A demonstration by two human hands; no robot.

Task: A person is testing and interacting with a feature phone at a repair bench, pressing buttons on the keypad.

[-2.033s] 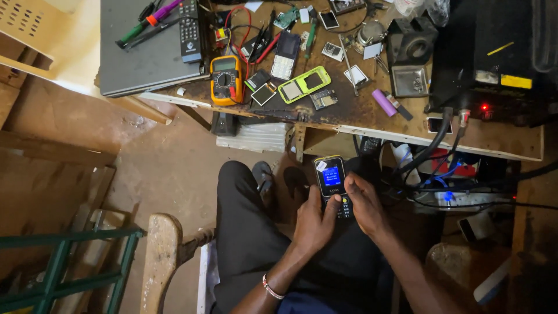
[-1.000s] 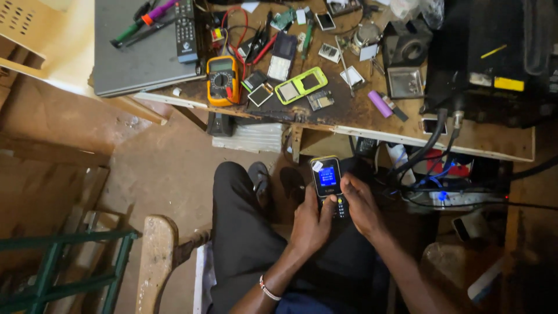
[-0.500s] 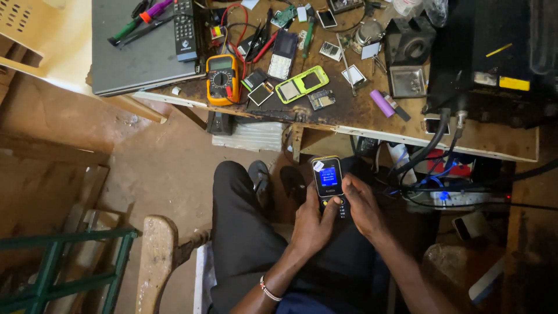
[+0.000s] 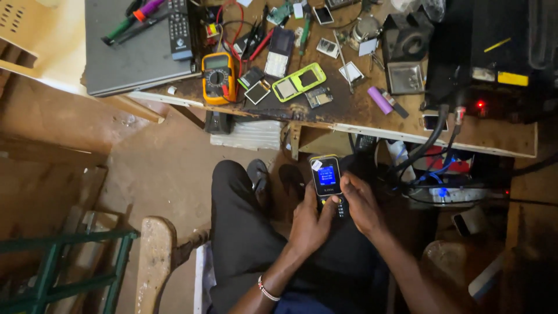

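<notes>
Between both hands, a small keypad phone [image 4: 327,180] with a lit blue screen is held over the lap; left hand [image 4: 309,224] and right hand [image 4: 361,204] clasp its lower half, thumbs on the keys. Beyond the grip, a wooden workbench [image 4: 494,136] carries a yellow multimeter [image 4: 218,77] and a green phone shell [image 4: 299,82].
</notes>
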